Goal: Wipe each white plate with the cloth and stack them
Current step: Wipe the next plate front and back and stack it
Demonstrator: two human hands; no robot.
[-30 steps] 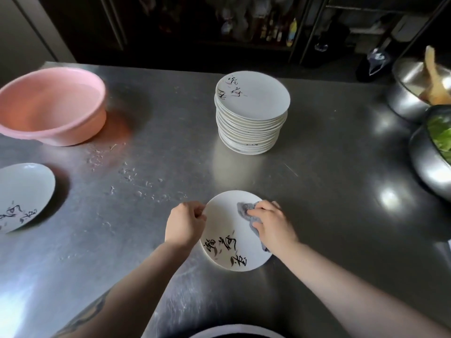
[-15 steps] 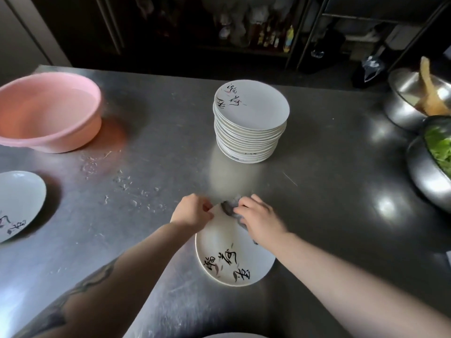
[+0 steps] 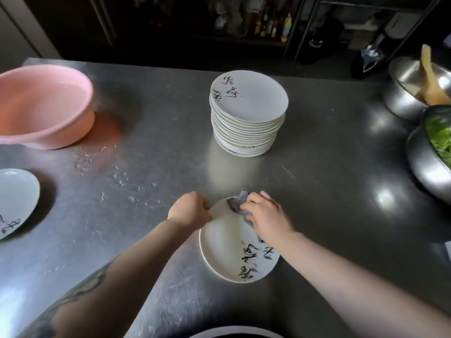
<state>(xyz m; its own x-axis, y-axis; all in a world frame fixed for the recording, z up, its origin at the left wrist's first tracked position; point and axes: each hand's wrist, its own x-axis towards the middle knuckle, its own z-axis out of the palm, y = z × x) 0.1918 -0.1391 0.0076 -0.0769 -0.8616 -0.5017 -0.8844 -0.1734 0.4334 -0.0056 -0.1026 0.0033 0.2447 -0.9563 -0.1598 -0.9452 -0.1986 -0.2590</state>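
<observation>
plate (image 3: 227,247) flat, lettering nearest, right hand (image 3: 264,217) pressing cloth (image 3: 238,203)

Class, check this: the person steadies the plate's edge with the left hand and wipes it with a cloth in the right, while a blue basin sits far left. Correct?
One error: the head view shows the basin is pink, not blue. The rest stands.

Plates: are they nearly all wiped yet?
A tall stack of plates already stands mid-table. One plate is in hand: the left hand grips its rim while the right hand rubs it with the cloth. Another plate waits at the left edge.
</observation>
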